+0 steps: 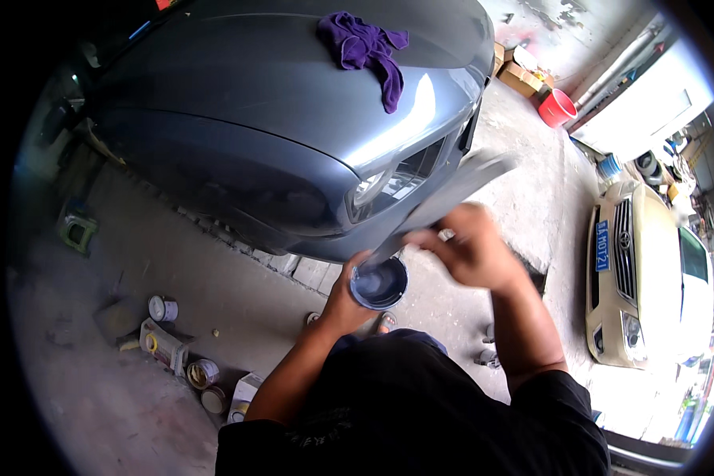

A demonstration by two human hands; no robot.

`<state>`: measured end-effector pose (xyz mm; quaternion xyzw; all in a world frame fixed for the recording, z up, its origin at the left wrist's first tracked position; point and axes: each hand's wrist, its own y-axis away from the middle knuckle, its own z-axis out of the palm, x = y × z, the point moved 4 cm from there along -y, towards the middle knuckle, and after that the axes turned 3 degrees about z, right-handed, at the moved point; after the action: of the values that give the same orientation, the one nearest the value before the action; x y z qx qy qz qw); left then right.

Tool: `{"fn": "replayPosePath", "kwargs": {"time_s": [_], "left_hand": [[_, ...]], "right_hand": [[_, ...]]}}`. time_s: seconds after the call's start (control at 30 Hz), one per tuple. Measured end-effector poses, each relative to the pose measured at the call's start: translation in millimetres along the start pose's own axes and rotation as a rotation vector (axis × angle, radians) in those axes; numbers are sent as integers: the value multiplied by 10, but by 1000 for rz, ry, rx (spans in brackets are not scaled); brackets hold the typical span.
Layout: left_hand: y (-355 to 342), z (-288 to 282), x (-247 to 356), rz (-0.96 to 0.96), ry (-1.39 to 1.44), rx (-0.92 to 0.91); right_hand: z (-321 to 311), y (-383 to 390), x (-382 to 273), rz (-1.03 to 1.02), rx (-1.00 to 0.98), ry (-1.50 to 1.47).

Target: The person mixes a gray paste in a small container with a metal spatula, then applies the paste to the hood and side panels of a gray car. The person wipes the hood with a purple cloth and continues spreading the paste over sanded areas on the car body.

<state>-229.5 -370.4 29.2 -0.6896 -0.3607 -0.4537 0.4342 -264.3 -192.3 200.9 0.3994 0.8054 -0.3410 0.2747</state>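
Note:
My left hand (347, 300) is wrapped around a small dark round cup (405, 287) and holds it in front of my body. Greyish-blue liquid (379, 282) coats the inside. A long flat grey stirring strip (448, 193) has its lower end in the cup and slants up to the right. My right hand (474, 250), smeared by motion, is closed on the strip a little above the cup. The dark blue-grey car's headlight (397, 184) and bumper are just beyond my hands. On its hood lies a crumpled purple cloth (361, 46).
Several paint cans (203, 373) and boxes stand on the concrete floor at lower left, near a green stool (78, 226). A beige car (646, 274) is parked at right. A red bucket (558, 108) and cardboard boxes (522, 75) stand by the far wall.

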Motion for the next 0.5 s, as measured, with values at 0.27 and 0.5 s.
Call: {"fn": "replayPosePath", "kwargs": {"time_s": [0.27,0.5], "left_hand": [[137,205,-18,20,-23,171],[185,-64,-99,51,-3,207]], "right_hand": [[-233,53,124,106,-61,-98],[-18,40,-108,-218,-158,-126]]}}
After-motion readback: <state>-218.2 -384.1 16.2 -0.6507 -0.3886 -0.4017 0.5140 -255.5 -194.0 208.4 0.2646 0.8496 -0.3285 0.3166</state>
